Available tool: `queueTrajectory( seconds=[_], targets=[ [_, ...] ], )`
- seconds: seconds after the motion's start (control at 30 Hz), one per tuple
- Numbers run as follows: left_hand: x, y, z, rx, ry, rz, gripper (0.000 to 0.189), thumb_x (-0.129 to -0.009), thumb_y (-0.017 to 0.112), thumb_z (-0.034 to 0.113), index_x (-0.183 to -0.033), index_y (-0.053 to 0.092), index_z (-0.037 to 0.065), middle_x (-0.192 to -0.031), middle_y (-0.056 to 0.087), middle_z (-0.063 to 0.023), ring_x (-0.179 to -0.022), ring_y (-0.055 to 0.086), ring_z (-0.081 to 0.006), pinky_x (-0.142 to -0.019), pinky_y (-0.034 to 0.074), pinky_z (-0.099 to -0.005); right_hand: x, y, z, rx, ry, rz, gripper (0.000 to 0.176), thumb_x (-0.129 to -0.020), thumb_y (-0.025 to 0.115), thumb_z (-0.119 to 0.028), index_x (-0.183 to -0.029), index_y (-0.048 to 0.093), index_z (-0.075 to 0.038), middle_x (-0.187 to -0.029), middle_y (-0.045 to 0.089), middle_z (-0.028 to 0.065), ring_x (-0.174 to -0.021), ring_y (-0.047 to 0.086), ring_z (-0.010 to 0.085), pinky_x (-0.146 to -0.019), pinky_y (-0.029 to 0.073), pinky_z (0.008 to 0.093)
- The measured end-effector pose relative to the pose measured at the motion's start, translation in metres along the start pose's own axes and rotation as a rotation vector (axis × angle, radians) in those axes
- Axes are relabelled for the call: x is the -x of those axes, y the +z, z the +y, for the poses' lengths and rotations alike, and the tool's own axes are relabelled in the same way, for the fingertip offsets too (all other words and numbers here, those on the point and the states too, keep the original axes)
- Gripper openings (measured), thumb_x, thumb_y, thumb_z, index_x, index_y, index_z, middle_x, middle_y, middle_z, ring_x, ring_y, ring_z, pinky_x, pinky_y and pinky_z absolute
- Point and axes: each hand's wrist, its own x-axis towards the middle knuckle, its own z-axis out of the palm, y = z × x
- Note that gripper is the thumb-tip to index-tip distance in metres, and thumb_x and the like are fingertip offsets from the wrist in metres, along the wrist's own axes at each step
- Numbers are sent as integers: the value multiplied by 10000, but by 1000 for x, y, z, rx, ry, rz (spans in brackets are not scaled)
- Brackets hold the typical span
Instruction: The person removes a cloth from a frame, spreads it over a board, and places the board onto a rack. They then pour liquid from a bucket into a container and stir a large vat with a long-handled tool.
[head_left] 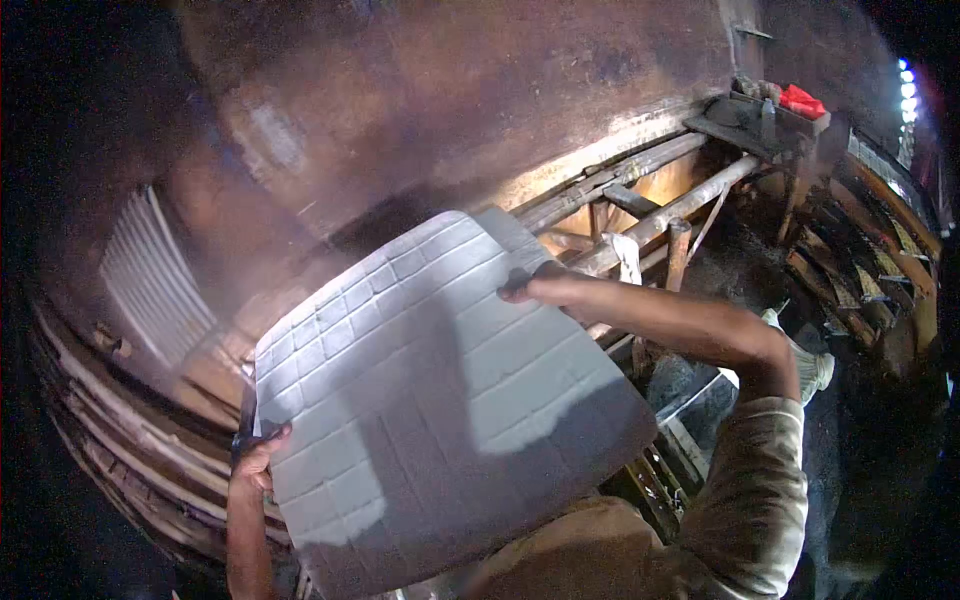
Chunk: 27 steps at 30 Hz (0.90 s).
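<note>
A large white slab (420, 390), marked with a grid of shallow lines, fills the middle of the view, tilted up in front of me. My left hand (259, 458) is closed on its left edge, thumb on the front face and the other fingers partly hidden behind. On the upper right edge, my right hand (535, 285) grips it with the thumb in front and fingers mostly out of sight. Part of a flat grey board (513, 236) shows behind the slab's top right corner. Shadows fall over the slab's face.
A frame of wooden poles (690, 205) runs behind on the right, with a white cloth (627, 257) hanging from it. A red bag (800, 101) lies on a small stand at the back right. Stacked poles (150, 440) line the left, near a ribbed panel (155, 275).
</note>
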Motion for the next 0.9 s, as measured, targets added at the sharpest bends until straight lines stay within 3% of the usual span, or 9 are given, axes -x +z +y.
queueTrajectory(
  seconds=[0.1, 0.27, 0.43, 0.53, 0.73, 0.77, 0.83, 0.87, 0.9],
  targets=[
    [-51, 36, 36, -104, -34, -37, 364, -723, 744, 222, -983, 600, 13, -891, 632, -57, -722, 612, -176, -586, 504, -334, 8, -27, -13, -174, -282, -201, 615, -805, 617, -386, -1199, 453, 58, -1123, 540, 166, -1047, 521, 236, -845, 443, 357],
    [-178, 63, 48, -228, 31, -190, 464, -691, 762, 334, -942, 611, -27, -880, 618, -91, -736, 598, -175, -593, 466, -318, -11, -61, -33, 322, -85, 397, 527, -811, 611, -404, -1138, 545, 4, -1155, 547, 83, -1088, 473, 179, -865, 406, 293],
    [-263, 143, 74, -393, -1, -177, 492, -704, 747, 294, -995, 584, -68, -940, 607, -122, -777, 576, -204, -671, 470, -350, -11, -173, -4, 244, 61, 461, 415, -849, 580, -298, -1172, 534, -41, -1119, 557, 53, -1026, 488, 146, -837, 417, 286],
    [-282, 202, 93, -217, 127, -380, 424, -731, 709, 191, -1053, 572, -48, -942, 610, -131, -744, 570, -199, -670, 471, -335, 9, -208, -20, 101, -171, 368, 350, -883, 529, -224, -1173, 529, -28, -1063, 577, 46, -982, 509, 135, -859, 404, 261],
    [-349, 346, 105, -1022, 1191, -681, 428, -714, 692, 97, -1126, 576, 73, -931, 624, -45, -665, 558, -166, -626, 467, -264, 16, -323, -58, 395, -18, 437, 472, -875, 520, -219, -1261, 425, 34, -1287, 455, 84, -1180, 421, 164, -1005, 299, 296],
    [-351, 379, 108, -735, 611, -669, 462, -710, 692, 97, -1152, 560, 76, -963, 626, -54, -678, 563, -168, -645, 469, -267, 14, -351, -55, 375, -65, 455, 494, -878, 509, -221, -1278, 393, 46, -1338, 391, 91, -1226, 364, 166, -1031, 263, 299],
    [-348, 439, 107, -254, 31, -642, 401, -741, 688, 181, -1106, 575, 61, -977, 628, -69, -751, 577, -171, -704, 473, -291, 12, -390, -66, 550, -82, 520, 501, -899, 458, -231, -1301, 357, 50, -1401, 310, 86, -1299, 261, 164, -1080, 178, 299],
    [-347, 464, 103, -95, 0, -665, 349, -777, 685, 266, -1035, 607, 44, -959, 626, -76, -809, 587, -173, -742, 474, -313, 15, -443, -43, 180, -295, 326, 488, -910, 430, -264, -1282, 383, 50, -1385, 339, 85, -1279, 299, 177, -1056, 233, 304],
    [-346, 493, 105, -158, -51, -606, 438, -761, 704, 271, -1102, 567, 33, -991, 614, -103, -862, 580, -211, -794, 461, -330, 14, -473, -41, 259, -264, 382, 492, -907, 429, -275, -1277, 388, 47, -1378, 345, 89, -1272, 305, 183, -1052, 237, 308]
  ],
)
